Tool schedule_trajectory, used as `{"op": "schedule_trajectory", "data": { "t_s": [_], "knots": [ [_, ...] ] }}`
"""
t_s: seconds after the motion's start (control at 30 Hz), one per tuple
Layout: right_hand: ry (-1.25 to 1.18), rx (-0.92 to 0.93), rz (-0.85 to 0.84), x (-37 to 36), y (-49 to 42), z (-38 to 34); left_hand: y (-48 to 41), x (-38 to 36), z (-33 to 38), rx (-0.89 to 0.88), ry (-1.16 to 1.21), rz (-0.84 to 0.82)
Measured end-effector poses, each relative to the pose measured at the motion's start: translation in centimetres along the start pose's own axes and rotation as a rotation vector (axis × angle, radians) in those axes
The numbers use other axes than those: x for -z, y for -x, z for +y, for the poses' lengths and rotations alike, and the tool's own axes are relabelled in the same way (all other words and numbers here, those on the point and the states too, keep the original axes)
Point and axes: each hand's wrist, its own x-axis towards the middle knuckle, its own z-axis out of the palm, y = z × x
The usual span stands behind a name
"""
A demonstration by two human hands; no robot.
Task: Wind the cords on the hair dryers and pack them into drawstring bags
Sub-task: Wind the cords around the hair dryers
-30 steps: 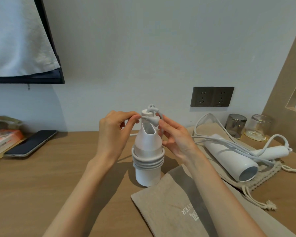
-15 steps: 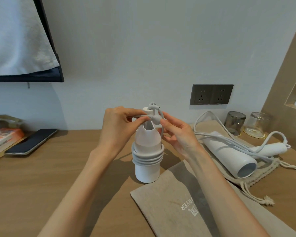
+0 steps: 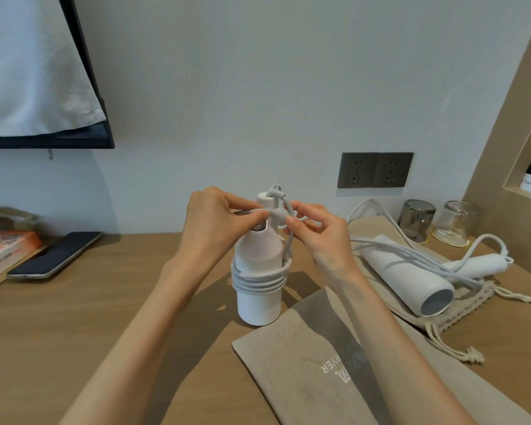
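A white hair dryer stands upright on the wooden desk, its grey cord wound several times round the barrel. Above its top, my left hand pinches the cord end and my right hand pinches the round grey plug with a cord loop beside it. A beige drawstring bag lies flat in front, under my right forearm. A second white hair dryer lies on its side at the right on another drawstring bag, its cord loose.
A phone and a stack of small books lie at the left. Two glass tumblers stand at the back right below a double wall socket. A wooden niche wall rises at the right.
Both hands have stayed at the dryer's top, working the plug and cord end; the plug now sits lower, between my thumbs, and a cord strand hangs down the dryer's right side.
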Motion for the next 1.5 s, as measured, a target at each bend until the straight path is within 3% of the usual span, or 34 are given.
{"op": "schedule_trajectory", "data": {
  "t_s": [0.23, 0.4, 0.7, 0.93, 1.2, 1.37, 1.5],
  "knots": [
    [0.162, 0.062, -0.040, 0.0, 0.0, 0.0, 0.4, 0.4, 0.1, 0.067, 0.093, -0.079],
    [0.074, 0.053, 0.004, -0.3, 0.2, 0.3, 0.1, 0.0, 0.7, 0.031, 0.050, -0.077],
    [0.143, 0.129, 0.111, -0.2, 0.0, 0.5, -1.0, 0.0, -0.3, 0.228, 0.351, -0.212],
    [0.186, 0.179, 0.084, 0.0, -0.1, 0.6, -1.1, -0.6, 0.3, 0.269, 0.416, -0.242],
    [0.006, -0.034, -0.064, 0.9, -0.3, -0.2, -0.4, -1.5, 0.0, 0.308, 0.558, -0.169],
    [-0.123, -0.189, -0.239, 1.1, -0.3, 0.0, 0.1, -2.5, -0.2, 0.262, 0.576, -0.072],
    [-0.124, -0.174, -0.188, 1.3, -0.2, -0.1, 0.2, -3.1, -0.7, 0.236, 0.504, -0.062]
  ]
}}
